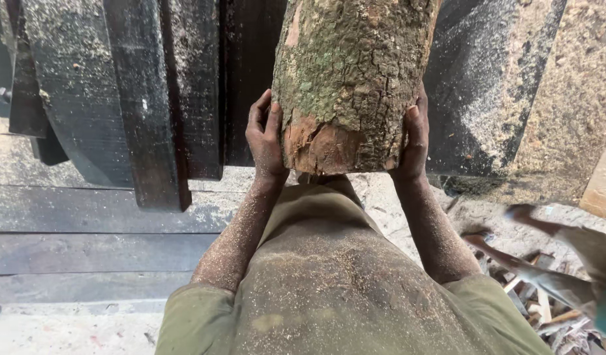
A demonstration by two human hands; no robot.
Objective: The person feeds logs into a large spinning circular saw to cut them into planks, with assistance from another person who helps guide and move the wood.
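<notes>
At the bottom of the frame my olive-green, sawdust-dusted shirt (336, 289) fills the view, and both forearms rise from it toward the centre. My left hand (266, 141) presses flat against the left side of the thick, round log with cracked, mossy grey-brown bark (352, 79); my right hand (414, 138) clamps the right side, fingers wrapped up the bark. So the log is gripped between my palms at top centre, its raw reddish cut end nearest me. I judge it held but not yet settled anywhere. Beyond it, in the upper left, dark sawdust-covered wooden planks (151, 98) lean together. Pale wood scraps (546, 302) lie lower right.
</notes>
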